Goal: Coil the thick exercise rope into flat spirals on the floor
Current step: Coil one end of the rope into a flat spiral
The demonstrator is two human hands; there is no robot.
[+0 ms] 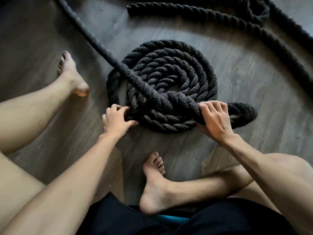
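A thick black twisted rope lies in a flat spiral coil (171, 72) on the grey wooden floor (245, 78) in front of me. A free length of the same rope (94, 41) runs from the upper left across the top of the coil toward its near side. My right hand (216, 121) grips that length where it bends at the coil's near right edge. My left hand (116, 118) touches the coil's near left edge, fingers curled against the outer turn.
More of the rope (211, 14) lies loose along the far side, its capped end (131, 9) at top centre. My bare left foot (72, 75) is beside the coil, and my right foot (154, 182) is just before it.
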